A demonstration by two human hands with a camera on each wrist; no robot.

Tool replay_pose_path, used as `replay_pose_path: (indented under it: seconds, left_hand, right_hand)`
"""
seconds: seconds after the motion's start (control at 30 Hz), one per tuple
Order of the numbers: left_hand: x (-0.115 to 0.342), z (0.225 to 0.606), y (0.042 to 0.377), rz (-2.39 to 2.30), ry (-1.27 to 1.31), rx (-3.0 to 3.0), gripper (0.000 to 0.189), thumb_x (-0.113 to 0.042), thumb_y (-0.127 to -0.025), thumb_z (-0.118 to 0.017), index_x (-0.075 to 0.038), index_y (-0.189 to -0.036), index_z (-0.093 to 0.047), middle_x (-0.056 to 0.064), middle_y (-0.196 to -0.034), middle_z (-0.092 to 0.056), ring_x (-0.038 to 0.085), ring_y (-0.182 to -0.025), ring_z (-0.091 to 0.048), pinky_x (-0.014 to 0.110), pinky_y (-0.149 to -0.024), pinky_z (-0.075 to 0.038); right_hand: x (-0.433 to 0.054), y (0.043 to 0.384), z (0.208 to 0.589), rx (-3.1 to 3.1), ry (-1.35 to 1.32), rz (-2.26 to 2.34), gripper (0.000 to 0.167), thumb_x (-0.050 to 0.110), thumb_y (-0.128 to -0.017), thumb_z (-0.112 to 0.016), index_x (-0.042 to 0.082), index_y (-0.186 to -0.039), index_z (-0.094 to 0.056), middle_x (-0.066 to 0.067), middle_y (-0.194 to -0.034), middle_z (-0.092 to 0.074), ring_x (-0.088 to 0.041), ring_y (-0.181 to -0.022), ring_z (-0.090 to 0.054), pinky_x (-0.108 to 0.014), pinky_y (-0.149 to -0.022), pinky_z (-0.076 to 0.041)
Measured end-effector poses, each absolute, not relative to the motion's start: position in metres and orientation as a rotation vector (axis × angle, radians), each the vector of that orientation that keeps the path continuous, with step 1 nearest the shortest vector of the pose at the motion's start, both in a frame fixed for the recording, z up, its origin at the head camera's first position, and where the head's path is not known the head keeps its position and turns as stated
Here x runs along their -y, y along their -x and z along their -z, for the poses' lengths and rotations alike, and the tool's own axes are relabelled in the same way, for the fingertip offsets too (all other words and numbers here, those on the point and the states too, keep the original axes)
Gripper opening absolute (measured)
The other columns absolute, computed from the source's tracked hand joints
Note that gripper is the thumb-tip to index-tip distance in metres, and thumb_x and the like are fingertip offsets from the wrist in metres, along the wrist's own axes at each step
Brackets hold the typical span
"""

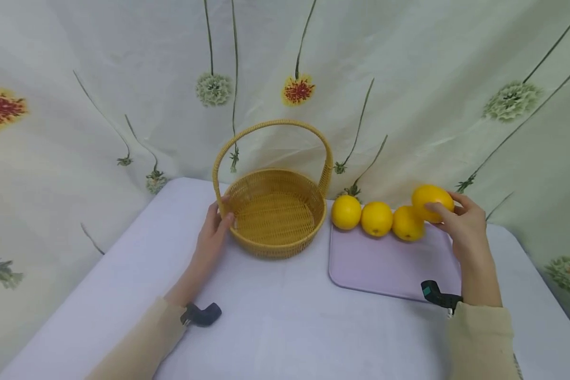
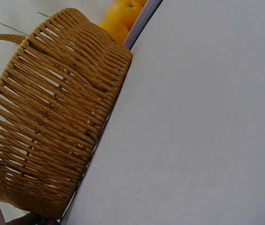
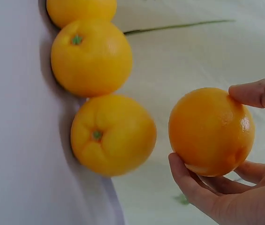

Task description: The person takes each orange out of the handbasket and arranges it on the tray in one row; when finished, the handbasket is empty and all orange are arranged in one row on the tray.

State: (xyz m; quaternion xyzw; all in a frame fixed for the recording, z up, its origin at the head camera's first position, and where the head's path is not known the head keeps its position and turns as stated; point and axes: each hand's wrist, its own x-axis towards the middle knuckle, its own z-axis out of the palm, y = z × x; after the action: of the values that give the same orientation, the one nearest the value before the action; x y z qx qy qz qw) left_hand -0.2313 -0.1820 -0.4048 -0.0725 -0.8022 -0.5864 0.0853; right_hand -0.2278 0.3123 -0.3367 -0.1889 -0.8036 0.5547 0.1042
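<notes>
A woven wicker basket (image 1: 277, 249) with a tall arched handle stands on the table, nothing inside it. My left hand (image 1: 211, 232) grips its left rim, thumb over the edge. In the left wrist view the basket's side (image 2: 52, 112) fills the left part and hides most of that hand. My right hand (image 1: 470, 232) holds an orange (image 1: 426, 196) above the far right part of a lilac tray (image 1: 389, 264). Thumb and fingers curl round this orange (image 3: 207, 131) in the right wrist view. Three more oranges (image 1: 377, 218) sit in a row along the tray's back edge.
A white cloth covers the table (image 1: 285, 327). Behind it hangs a pale curtain (image 1: 171, 95) with a flower print, close to the basket and the tray. The tray lies just right of the basket.
</notes>
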Motion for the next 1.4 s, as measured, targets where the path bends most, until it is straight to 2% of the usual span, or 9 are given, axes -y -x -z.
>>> replay_pose_path:
  seconds: [0.1,0.3,0.4,0.53,0.63,0.7,0.93,1.17,1.4]
  left_hand:
    - [0.184,0.406,0.231,1.749,0.194,2.393,0.053,-0.025,-0.114,-0.047,-0.015,-0.163,-0.033,0.012,-0.174,-0.026,0.04,-0.159,-0.027,0.062,-0.13,-0.02]
    - [0.185,0.408,0.233,1.754,0.225,2.386,0.053,-0.025,-0.114,-0.047,-0.015,-0.164,-0.032,0.011,-0.175,-0.026,0.039,-0.16,-0.025,0.061,-0.13,-0.021]
    - [0.185,0.408,0.234,1.76,0.234,2.375,0.054,-0.028,-0.114,-0.047,-0.014,-0.164,-0.032,0.011,-0.175,-0.026,0.039,-0.16,-0.026,0.061,-0.13,-0.021]
    - [0.185,0.407,0.233,1.766,0.213,2.39,0.056,-0.035,-0.114,-0.047,-0.017,-0.164,-0.031,0.01,-0.175,-0.025,0.039,-0.16,-0.026,0.062,-0.129,-0.022]
    - [0.184,0.407,0.233,1.774,0.203,2.395,0.057,-0.037,-0.113,-0.047,-0.017,-0.164,-0.031,0.01,-0.175,-0.024,0.039,-0.159,-0.027,0.061,-0.129,-0.024]
    - [0.184,0.408,0.233,1.776,0.204,2.392,0.057,-0.036,-0.114,-0.047,-0.017,-0.164,-0.031,0.01,-0.175,-0.025,0.039,-0.159,-0.028,0.061,-0.129,-0.025]
    - [0.184,0.412,0.237,1.77,0.211,2.391,0.055,-0.032,-0.114,-0.046,-0.016,-0.165,-0.031,0.012,-0.175,-0.025,0.04,-0.159,-0.028,0.061,-0.129,-0.024]
    - [0.193,0.44,0.257,1.738,0.207,2.381,0.054,-0.038,-0.113,-0.047,-0.033,-0.165,-0.031,-0.001,-0.175,-0.026,0.034,-0.16,-0.029,0.061,-0.129,-0.024]
    - [0.194,0.442,0.257,1.717,0.245,2.379,0.053,-0.035,-0.114,-0.046,-0.032,-0.165,-0.031,-0.003,-0.175,-0.025,0.034,-0.161,-0.026,0.061,-0.129,-0.024]
  right_hand:
    - [-0.318,0.23,0.341,2.36,0.642,-1.61,0.08,0.039,-0.101,-0.069,0.011,-0.166,-0.031,-0.021,-0.16,-0.038,-0.025,-0.12,-0.05,-0.007,-0.071,-0.056]
    - [-0.328,0.232,0.351,2.338,0.761,-1.543,0.078,0.038,-0.1,-0.069,0.011,-0.165,-0.035,-0.017,-0.148,-0.043,-0.019,-0.108,-0.051,-0.006,-0.066,-0.053]
    - [-0.333,0.231,0.358,2.371,0.803,-1.47,0.079,0.039,-0.099,-0.068,0.009,-0.164,-0.035,-0.02,-0.152,-0.043,-0.024,-0.115,-0.052,-0.008,-0.069,-0.052]
    - [-0.337,0.23,0.367,2.492,0.808,-1.339,0.079,0.038,-0.101,-0.064,-0.001,-0.162,-0.033,-0.032,-0.158,-0.038,-0.041,-0.136,-0.042,-0.033,-0.096,-0.057]
    - [-0.339,0.229,0.372,2.584,0.789,-1.26,0.078,0.036,-0.102,-0.063,-0.006,-0.16,-0.032,-0.038,-0.156,-0.038,-0.05,-0.144,-0.031,-0.057,-0.115,-0.045]
    - [-0.339,0.229,0.374,2.616,0.771,-1.232,0.078,0.034,-0.102,-0.064,-0.008,-0.159,-0.032,-0.04,-0.154,-0.038,-0.053,-0.144,-0.028,-0.063,-0.119,-0.039]
    - [-0.341,0.229,0.377,2.628,0.735,-1.211,0.079,0.036,-0.102,-0.064,-0.009,-0.159,-0.031,-0.04,-0.153,-0.039,-0.054,-0.145,-0.024,-0.065,-0.119,-0.037]
    - [-0.339,0.233,0.384,2.504,0.762,-1.245,0.078,0.035,-0.099,-0.069,-0.009,-0.156,-0.038,-0.036,-0.154,-0.041,-0.049,-0.146,-0.024,-0.061,-0.115,-0.04]
    - [-0.336,0.234,0.389,2.469,0.81,-1.292,0.078,0.033,-0.099,-0.068,-0.007,-0.157,-0.035,-0.035,-0.159,-0.036,-0.05,-0.149,-0.025,-0.061,-0.117,-0.043]
